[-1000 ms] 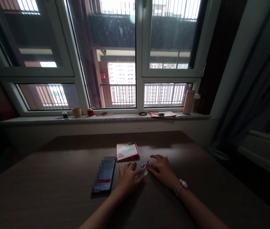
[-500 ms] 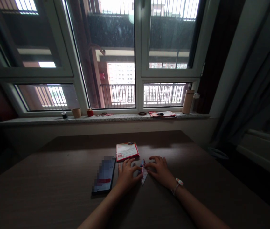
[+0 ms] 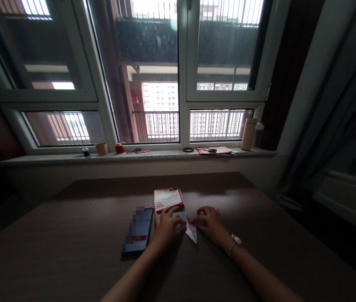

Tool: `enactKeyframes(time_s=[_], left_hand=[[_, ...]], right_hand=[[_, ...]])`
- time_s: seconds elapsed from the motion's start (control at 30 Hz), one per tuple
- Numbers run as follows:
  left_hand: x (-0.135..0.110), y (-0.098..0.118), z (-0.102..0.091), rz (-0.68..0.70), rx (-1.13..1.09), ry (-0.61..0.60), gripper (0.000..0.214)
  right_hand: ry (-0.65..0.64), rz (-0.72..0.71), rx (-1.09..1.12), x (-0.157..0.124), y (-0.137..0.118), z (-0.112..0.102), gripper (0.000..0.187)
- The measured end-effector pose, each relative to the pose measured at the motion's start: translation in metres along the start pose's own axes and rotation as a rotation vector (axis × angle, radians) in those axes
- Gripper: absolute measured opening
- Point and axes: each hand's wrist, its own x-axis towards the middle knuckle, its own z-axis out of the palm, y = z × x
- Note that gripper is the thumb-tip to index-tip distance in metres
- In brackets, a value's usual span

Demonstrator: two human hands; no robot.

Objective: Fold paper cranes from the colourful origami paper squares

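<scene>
A small folded piece of paper [image 3: 191,233], pale with coloured print, lies low over the table between my hands, one pointed end toward me. My left hand [image 3: 168,226] pinches its left edge between thumb and forefinger. From the other side my right hand [image 3: 209,223], with a bracelet at the wrist, pinches the paper near its upper part. My fingertips hide some of the folds. Just beyond my left hand is a stack of printed red-and-white paper [image 3: 167,199]. A phone [image 3: 139,233] with its screen lit lies left of that hand.
The brown table [image 3: 55,243] runs toward a stone windowsill [image 3: 162,155]. On the sill stand a paper cup [image 3: 101,149], a red spool [image 3: 119,148], a dark ring [image 3: 188,149], papers with scissors [image 3: 211,150] on top, and a tan flask [image 3: 248,134].
The folded paper has turned and opened wider, its near point shifting right and toward me. Both hands stay nearly in place, with fingers closer in on the paper.
</scene>
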Motion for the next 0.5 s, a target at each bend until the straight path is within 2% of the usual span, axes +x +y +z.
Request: enactKeyframes(time_s=[0.2,0.5], left_hand=[[0.0022,0.0009,0.0024,-0.009,0.014,0.003,0.010],[0.0000,-0.0009,-0.0046,-0.010,0.030,-0.040,0.016]], right_hand=[[-0.006,0.052,-0.019,0.0027,-0.0039,0.0010,0.020],[-0.011,0.011,-0.053,-0.0015,-0.0049,-0.0036,0.021]])
